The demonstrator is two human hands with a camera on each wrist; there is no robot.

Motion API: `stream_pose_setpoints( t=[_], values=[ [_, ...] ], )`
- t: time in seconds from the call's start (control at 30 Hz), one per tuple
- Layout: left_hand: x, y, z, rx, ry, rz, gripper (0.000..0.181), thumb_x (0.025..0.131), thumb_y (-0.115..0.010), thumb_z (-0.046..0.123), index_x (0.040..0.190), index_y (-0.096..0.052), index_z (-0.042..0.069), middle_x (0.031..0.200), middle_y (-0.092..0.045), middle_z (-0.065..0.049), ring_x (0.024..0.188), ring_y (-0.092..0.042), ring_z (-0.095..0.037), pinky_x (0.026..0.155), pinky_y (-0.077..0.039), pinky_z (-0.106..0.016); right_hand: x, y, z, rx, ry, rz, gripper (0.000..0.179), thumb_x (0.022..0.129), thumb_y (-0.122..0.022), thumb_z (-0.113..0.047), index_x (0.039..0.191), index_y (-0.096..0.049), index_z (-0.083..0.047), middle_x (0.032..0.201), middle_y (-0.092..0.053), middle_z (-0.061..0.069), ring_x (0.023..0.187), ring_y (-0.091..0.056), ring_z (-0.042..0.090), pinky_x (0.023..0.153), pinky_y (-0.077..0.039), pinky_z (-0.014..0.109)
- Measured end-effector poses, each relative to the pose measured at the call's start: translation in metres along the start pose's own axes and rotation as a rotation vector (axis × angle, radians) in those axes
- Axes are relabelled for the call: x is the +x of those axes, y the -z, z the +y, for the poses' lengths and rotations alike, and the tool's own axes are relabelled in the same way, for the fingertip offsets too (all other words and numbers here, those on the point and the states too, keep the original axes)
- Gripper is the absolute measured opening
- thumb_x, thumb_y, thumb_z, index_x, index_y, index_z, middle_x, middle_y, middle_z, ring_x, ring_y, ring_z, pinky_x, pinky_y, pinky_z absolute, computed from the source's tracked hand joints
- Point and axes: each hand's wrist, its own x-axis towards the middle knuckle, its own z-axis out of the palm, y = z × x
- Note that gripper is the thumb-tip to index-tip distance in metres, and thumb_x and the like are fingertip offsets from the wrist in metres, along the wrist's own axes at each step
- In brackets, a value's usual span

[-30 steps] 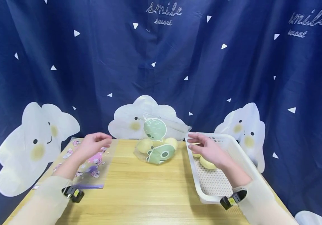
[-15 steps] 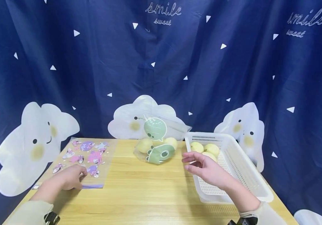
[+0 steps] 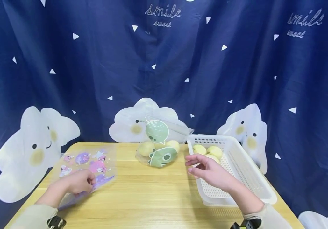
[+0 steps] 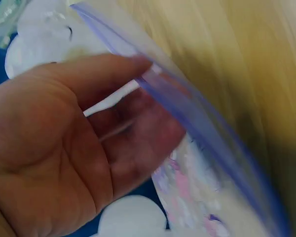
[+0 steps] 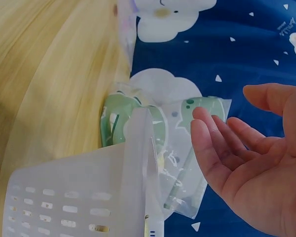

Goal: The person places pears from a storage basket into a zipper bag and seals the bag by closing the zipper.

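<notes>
My left hand (image 3: 79,182) pinches the purple zip edge of a clear zip bag (image 3: 96,165) printed with pink and purple figures. In the left wrist view, thumb and fingers (image 4: 143,133) grip the purple strip (image 4: 207,123), and the bag's edge is lifted off the table. Over the near left rim of a white plastic basket (image 3: 245,165) hovers my right hand (image 3: 212,173), its fingers loosely bent with nothing between them. Several pale yellow round fruits (image 3: 215,151) lie in the basket's far left corner, partly behind that hand; their kind is unclear.
Between hands and curtain, a clear bag with a green cartoon print (image 3: 164,156) stands on the wooden table (image 3: 149,197), holding several pale yellow fruits (image 3: 146,149). A dark blue curtain (image 3: 164,63) with clouds hangs behind the table's far edge.
My left hand has come down onto the flat zip bag, pinched its purple edge and raised it slightly. My right hand has drawn back from above the fruits toward the basket's near left side.
</notes>
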Motion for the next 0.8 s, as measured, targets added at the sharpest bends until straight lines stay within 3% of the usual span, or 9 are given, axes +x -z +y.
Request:
stream_pose_setpoints(
  t=[0.1,0.23,0.3,0.4,0.57,0.8],
  values=[
    [0.006,-0.007,0.014,-0.094,-0.016,-0.028,0.015,0.086,-0.068,-0.006,0.089,-0.065,0.008,0.072,-0.056,0.0,0.054,-0.053,-0.013,0.046,-0.051,-0.025,0.0,-0.001,-0.001,-0.007,-0.005,-0.001,0.048,0.106,-0.07,-0.016,0.148,-0.058,0.005,0.138,-0.069,0.025,0.107,-0.074,0.024,0.089,-0.066,0.031],
    [0.017,-0.012,0.038,-0.223,-0.057,-0.028,0.03,0.087,-0.066,-0.007,0.116,-0.068,0.002,0.084,-0.057,-0.006,0.064,-0.06,-0.019,0.05,-0.061,-0.035,0.001,-0.001,-0.003,-0.008,-0.01,-0.004,0.047,0.107,-0.068,-0.016,0.148,-0.058,0.005,0.137,-0.07,0.025,0.107,-0.074,0.024,0.089,-0.066,0.031],
    [0.025,-0.014,0.052,-0.293,-0.074,-0.03,0.032,0.089,-0.066,-0.005,0.121,-0.067,0.0,0.086,-0.059,-0.007,0.066,-0.061,-0.019,0.053,-0.063,-0.036,0.001,-0.002,-0.004,-0.006,-0.012,-0.006,0.047,0.108,-0.068,-0.016,0.148,-0.057,0.005,0.137,-0.07,0.024,0.107,-0.074,0.025,0.089,-0.066,0.031],
    [0.037,-0.017,0.075,-0.404,-0.077,-0.022,0.022,0.094,-0.065,-0.001,0.117,-0.066,-0.002,0.085,-0.061,-0.006,0.066,-0.064,-0.017,0.055,-0.063,-0.032,0.002,-0.003,-0.005,0.0,-0.013,-0.013,0.047,0.108,-0.067,-0.015,0.148,-0.056,0.006,0.137,-0.07,0.024,0.107,-0.074,0.03,0.087,-0.066,0.033],
    [0.058,-0.023,0.12,-0.555,-0.011,0.047,0.013,0.102,-0.066,0.01,0.107,-0.066,-0.001,0.082,-0.063,-0.006,0.063,-0.067,-0.015,0.059,-0.065,-0.031,0.004,-0.008,-0.009,0.017,-0.014,-0.027,0.047,0.108,-0.066,-0.014,0.15,-0.055,0.006,0.137,-0.069,0.024,0.108,-0.075,0.032,0.083,-0.064,0.03],
    [0.081,-0.026,0.174,-0.642,0.027,0.167,0.021,0.104,-0.062,0.017,0.101,-0.071,-0.002,0.074,-0.067,-0.007,0.058,-0.069,-0.013,0.061,-0.067,-0.032,0.01,-0.018,-0.016,0.016,-0.014,-0.051,0.046,0.108,-0.065,-0.016,0.149,-0.056,0.002,0.137,-0.069,0.022,0.106,-0.075,0.025,0.084,-0.064,0.03]
  ],
)
